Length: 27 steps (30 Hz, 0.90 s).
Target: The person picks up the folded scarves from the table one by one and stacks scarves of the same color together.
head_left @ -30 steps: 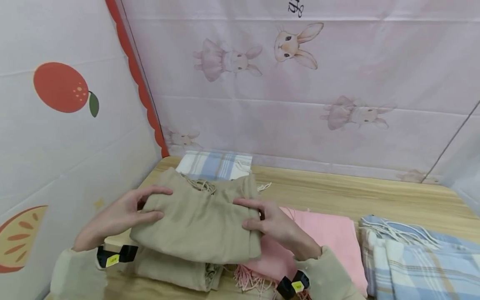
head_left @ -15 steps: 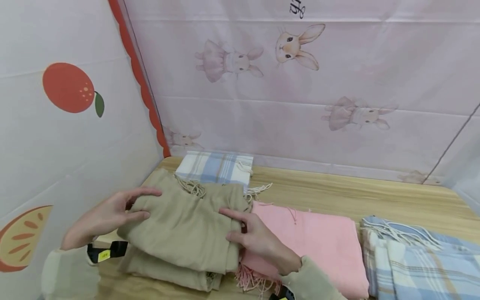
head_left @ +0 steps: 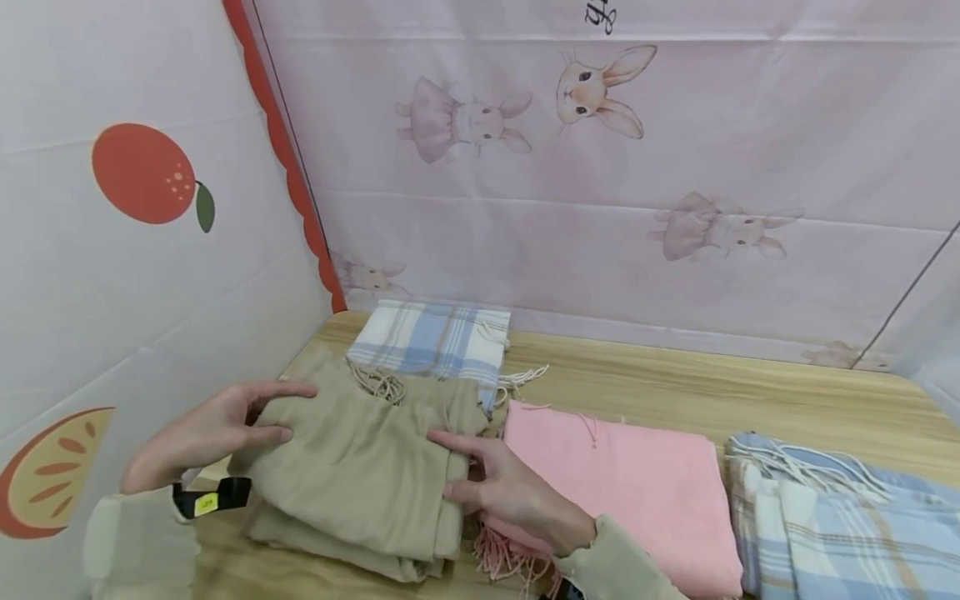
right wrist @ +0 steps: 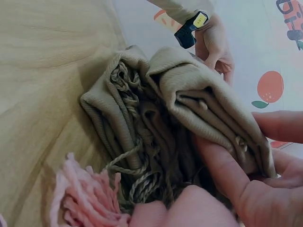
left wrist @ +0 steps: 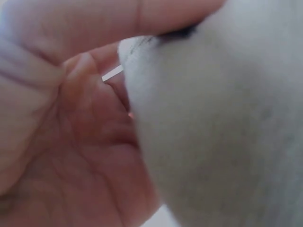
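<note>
Both hands grip a folded khaki scarf point(head_left: 352, 475) at its two sides, with its knotted fringe at the far edge. My left hand point(head_left: 210, 433) holds the left side between thumb and fingers; the left wrist view shows the palm point(left wrist: 99, 151) up against the cloth. On the other side, my right hand point(head_left: 513, 492) pinches the right edge, its thumb against the layered folds in the right wrist view. Directly beneath lies a second folded khaki scarf point(head_left: 322, 546), mostly covered; its twisted fringe point(right wrist: 142, 175) hangs out at the side.
A folded pink scarf point(head_left: 615, 492) with fringe lies just right of the khaki pair. Farther right is a blue plaid scarf point(head_left: 862, 525). Another blue plaid scarf point(head_left: 427, 337) lies behind, on the wooden table point(head_left: 660, 383). A fruit-printed wall point(head_left: 247, 350) closes off the left.
Both hands have carried the upper khaki scarf left and slightly down, so it lines up over the lower one. More of the pink scarf and the rear plaid scarf shows.
</note>
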{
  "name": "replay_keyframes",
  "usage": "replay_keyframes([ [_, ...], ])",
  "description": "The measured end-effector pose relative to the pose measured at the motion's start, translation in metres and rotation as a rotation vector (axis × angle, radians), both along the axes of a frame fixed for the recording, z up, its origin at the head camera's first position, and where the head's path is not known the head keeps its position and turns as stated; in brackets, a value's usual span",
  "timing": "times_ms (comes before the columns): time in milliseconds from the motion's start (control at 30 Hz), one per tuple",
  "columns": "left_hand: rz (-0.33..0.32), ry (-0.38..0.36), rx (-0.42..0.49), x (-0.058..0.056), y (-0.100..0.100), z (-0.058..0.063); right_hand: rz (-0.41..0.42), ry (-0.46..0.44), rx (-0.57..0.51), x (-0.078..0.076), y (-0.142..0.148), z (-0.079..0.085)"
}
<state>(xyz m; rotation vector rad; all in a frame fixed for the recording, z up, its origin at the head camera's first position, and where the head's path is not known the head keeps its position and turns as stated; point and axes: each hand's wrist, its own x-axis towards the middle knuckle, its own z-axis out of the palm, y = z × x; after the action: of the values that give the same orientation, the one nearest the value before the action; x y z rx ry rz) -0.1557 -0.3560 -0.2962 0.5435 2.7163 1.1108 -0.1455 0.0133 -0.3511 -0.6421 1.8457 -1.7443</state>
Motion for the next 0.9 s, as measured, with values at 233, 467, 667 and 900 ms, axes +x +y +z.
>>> replay_keyframes([
  [233,-0.061,-0.053,-0.01,-0.009,-0.006,-0.013,0.006,-0.107,-0.008,0.001,-0.001,-0.004],
  [467,-0.14,-0.134,0.047,-0.016,-0.017,-0.031,0.026,-0.135,0.048,0.0,0.0,-0.005],
  [667,-0.142,-0.244,0.128,-0.021,-0.021,-0.047,0.019,-0.127,0.101,0.002,-0.003,-0.013],
  [900,-0.097,-0.3,0.144,-0.024,-0.024,-0.055,0.005,0.195,0.322,0.008,-0.008,-0.017],
])
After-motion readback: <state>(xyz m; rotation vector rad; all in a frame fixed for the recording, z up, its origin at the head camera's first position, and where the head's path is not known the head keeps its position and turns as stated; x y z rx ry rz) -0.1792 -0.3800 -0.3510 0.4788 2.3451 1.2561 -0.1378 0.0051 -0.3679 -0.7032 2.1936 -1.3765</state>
